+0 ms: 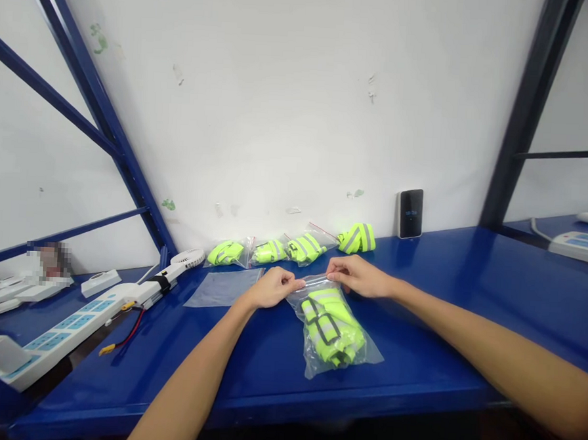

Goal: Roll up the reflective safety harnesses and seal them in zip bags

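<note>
A clear zip bag (313,362) with a folded yellow-green reflective vest (335,324) inside lies on the blue table (429,365), its top edge towards the wall. My left hand (274,287) pinches the left corner of that top edge. At the right corner, my right hand (355,276) grips the same edge between thumb and fingers. A flat, clear bag (224,288) rests just left of my left hand. Behind my hands, along the wall, several more yellow-green bundles (305,248) sit in clear bags; the rightmost bundle (357,238) appears unbagged.
A long white power strip (66,329), a small white fan (187,259) and a red cable with yellow connectors (133,326) are at the left. A black-fronted device (410,214) stands by the wall at right. Blue frame posts (107,118) flank the table.
</note>
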Tool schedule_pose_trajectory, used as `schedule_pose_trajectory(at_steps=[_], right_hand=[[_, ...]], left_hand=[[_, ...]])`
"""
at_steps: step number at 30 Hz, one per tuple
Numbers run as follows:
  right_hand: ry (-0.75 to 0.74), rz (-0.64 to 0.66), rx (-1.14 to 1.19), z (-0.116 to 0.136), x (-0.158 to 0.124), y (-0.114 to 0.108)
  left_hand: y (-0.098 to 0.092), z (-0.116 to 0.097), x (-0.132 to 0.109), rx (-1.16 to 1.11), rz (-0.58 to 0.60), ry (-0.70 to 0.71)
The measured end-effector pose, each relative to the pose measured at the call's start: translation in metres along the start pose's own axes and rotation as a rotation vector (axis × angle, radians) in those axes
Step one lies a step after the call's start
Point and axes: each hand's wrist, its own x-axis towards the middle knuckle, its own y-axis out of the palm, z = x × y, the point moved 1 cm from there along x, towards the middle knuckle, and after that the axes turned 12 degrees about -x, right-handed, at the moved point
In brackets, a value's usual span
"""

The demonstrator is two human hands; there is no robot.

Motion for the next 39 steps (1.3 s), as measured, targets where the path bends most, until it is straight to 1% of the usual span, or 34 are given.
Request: schedule_pose_trajectory(at_steps=[3,5,6,7,8,9,10,11,12,13,14,15,16,18,19,21,23,24,25,26,27,28,29,30,33,34,35,36,37,39], right_hand=[[0.015,-0.006,0.02,0.004,-0.003,0.001],[0.024,-0.015,0.084,0.008,-0.002,0.003],[0.039,-0.022,0.156,0.01,0.002,0.003],[0.065,-0.035,0.254,0.012,0.009,0.004],[0.104,-0.063,0.372,0.013,0.018,0.003],[0.156,-0.108,0.493,0.013,0.03,0.002],[0.217,-0.183,0.598,0.013,0.044,0.0],[0.295,-0.272,0.688,0.011,0.058,-0.002],[0.391,-0.367,0.767,0.007,0.071,-0.005],[0.437,-0.406,0.788,0.002,0.083,-0.008],[0.472,-0.427,0.798,-0.004,0.092,-0.011],[0.506,-0.433,0.806,-0.011,0.097,-0.013],[0.545,-0.433,0.808,-0.02,0.099,-0.015],[0.61,-0.402,0.797,-0.038,0.093,-0.015],[0.632,-0.382,0.788,-0.045,0.087,-0.014],[0.656,-0.323,0.778,-0.053,0.074,-0.008],[0.654,-0.246,0.779,-0.053,0.067,0.001],[0.646,-0.21,0.78,-0.05,0.065,0.006],[0.633,-0.183,0.779,-0.047,0.066,0.01],[0.617,-0.162,0.778,-0.043,0.068,0.014],[0.6,-0.15,0.778,-0.039,0.071,0.016],[0.581,-0.143,0.779,-0.036,0.075,0.018],[0.559,-0.145,0.782,-0.033,0.079,0.019],[0.538,-0.159,0.786,-0.031,0.085,0.019],[0.497,-0.252,0.774,-0.029,0.104,0.018],[0.503,-0.285,0.756,-0.029,0.111,0.018],[0.521,-0.306,0.731,-0.03,0.117,0.018],[0.541,-0.316,0.697,-0.03,0.123,0.018],[0.562,-0.323,0.653,-0.031,0.126,0.017],[0.595,-0.337,0.534,-0.034,0.128,0.013]], left_hand=[[0.0,0.006,0.002,0.061,-0.08,0.011],[-0.001,0.01,0.006,0.035,-0.143,0.03],[-0.005,0.011,0.009,-0.026,-0.203,0.043],[-0.01,0.013,0.011,-0.119,-0.296,0.063],[-0.018,0.015,0.012,-0.239,-0.426,0.093],[-0.028,0.018,0.013,-0.372,-0.598,0.132],[-0.039,0.022,0.011,-0.479,-0.793,0.176],[-0.051,0.027,0.008,-0.536,-0.982,0.213],[-0.062,0.033,0.004,-0.536,-1.151,0.231],[-0.071,0.039,-0.001,-0.478,-1.253,0.219],[-0.078,0.044,-0.006,-0.382,-1.3,0.19],[-0.082,0.049,-0.011,-0.281,-1.306,0.155],[-0.084,0.053,-0.014,-0.221,-1.284,0.132],[-0.079,0.057,-0.017,-0.151,-1.19,0.105],[-0.074,0.056,-0.016,-0.127,-1.118,0.103],[-0.058,0.051,-0.011,0.005,-0.9,0.122],[-0.042,0.044,-0.006,0.196,-0.632,0.157],[-0.035,0.041,-0.004,0.279,-0.516,0.165],[-0.03,0.039,-0.002,0.338,-0.432,0.162],[-0.026,0.037,-0.002,0.368,-0.386,0.147],[-0.025,0.037,-0.002,0.387,-0.37,0.126],[-0.025,0.037,-0.002,0.401,-0.387,0.107],[-0.027,0.038,-0.003,0.41,-0.442,0.098],[-0.031,0.039,-0.004,0.409,-0.53,0.096],[-0.043,0.04,-0.008,0.363,-0.894,0.067],[-0.046,0.04,-0.009,0.358,-0.978,0.037],[-0.047,0.04,-0.01,0.368,-1.016,-0.001],[-0.048,0.04,-0.01,0.392,-1.007,-0.037],[-0.046,0.039,-0.01,0.423,-0.959,-0.06],[-0.041,0.038,-0.008,0.484,-0.797,-0.047]])
